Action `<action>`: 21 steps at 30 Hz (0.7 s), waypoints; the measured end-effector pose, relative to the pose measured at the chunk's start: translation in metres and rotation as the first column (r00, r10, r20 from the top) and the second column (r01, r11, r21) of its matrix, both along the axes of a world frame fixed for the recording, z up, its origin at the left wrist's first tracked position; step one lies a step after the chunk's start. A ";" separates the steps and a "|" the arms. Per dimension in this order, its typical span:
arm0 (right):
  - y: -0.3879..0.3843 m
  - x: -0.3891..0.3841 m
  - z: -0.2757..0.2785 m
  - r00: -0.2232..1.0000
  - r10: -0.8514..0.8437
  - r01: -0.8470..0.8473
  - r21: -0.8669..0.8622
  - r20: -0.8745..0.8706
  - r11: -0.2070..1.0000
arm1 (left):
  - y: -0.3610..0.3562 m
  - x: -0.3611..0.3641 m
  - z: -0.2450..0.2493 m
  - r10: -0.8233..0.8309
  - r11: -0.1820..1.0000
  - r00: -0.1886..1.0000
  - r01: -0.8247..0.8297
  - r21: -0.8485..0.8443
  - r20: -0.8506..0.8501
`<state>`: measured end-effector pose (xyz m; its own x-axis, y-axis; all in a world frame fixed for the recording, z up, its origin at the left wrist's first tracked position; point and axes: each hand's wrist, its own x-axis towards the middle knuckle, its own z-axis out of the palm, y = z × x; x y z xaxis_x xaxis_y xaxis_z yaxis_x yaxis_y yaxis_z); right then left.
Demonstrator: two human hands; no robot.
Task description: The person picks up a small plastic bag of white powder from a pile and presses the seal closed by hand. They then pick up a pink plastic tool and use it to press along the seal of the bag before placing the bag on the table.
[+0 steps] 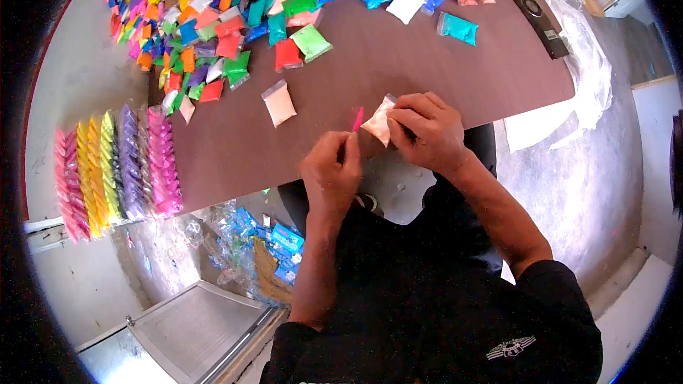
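Pinches a peach-filled clear packet (pixel 376 124) in the right hand (pixel 428 128), thumb and fingertips pressed together on its right-hand side, and grips a thin pink strip (pixel 358 119), slightly blurred, between thumb and forefinger of the left hand (pixel 331 167). Comes down to one relation, strip against packet: from the left fingertips, places the packet just beside, to the right and a little farther from the body, too close to tell touching from apart. Points the strip's long axis away from the body, nearly alongside the packet's free left edge. Holds the packet tilted, its own long axis hard to read under the covering fingers. Keeps close to the near edge of the brown table (pixel 235 149), with that edge slanting away from the body toward the right. Shows bare tabletop ahead of both hands, giving more room forward than back toward the lap. To the left, well apart from the left hand, shows a lone peach packet (pixel 279 104) lying flat; farther off, a heap of coloured packets (pixel 231 26); at far left, rows of overlapping packets (pixel 130 160). Beyond the right hand, shows a teal packet (pixel 459 29) and, near the right edge, a dark device with a round dial (pixel 538 25).
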<state>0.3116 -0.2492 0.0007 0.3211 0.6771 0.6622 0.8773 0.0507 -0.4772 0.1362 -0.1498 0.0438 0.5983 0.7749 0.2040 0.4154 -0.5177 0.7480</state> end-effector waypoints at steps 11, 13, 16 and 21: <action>0.002 -0.001 0.001 1.000 -0.019 0.019 0.009 -0.021 1.000 | 0.007 -0.009 -0.013 0.007 0.979 1.000 -0.002 0.203 -0.027; 0.002 -0.001 0.003 0.999 -0.023 0.023 0.015 -0.025 1.000 | 0.004 -0.010 -0.011 0.010 0.990 1.000 -0.010 0.143 0.000; 0.002 -0.002 0.002 0.999 -0.029 0.030 0.020 -0.030 0.999 | -0.014 -0.007 -0.013 -0.078 0.977 0.996 0.068 0.202 0.040; 0.001 -0.001 0.002 0.999 -0.020 0.020 0.022 -0.033 1.000 | -0.010 -0.008 -0.021 -0.020 0.983 1.000 0.020 0.182 -0.002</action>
<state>0.3109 -0.2484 0.0029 0.3563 0.6556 0.6658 0.8620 0.0443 -0.5049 0.1285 -0.1601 0.0226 0.6134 0.7130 0.3398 0.4042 -0.6530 0.6405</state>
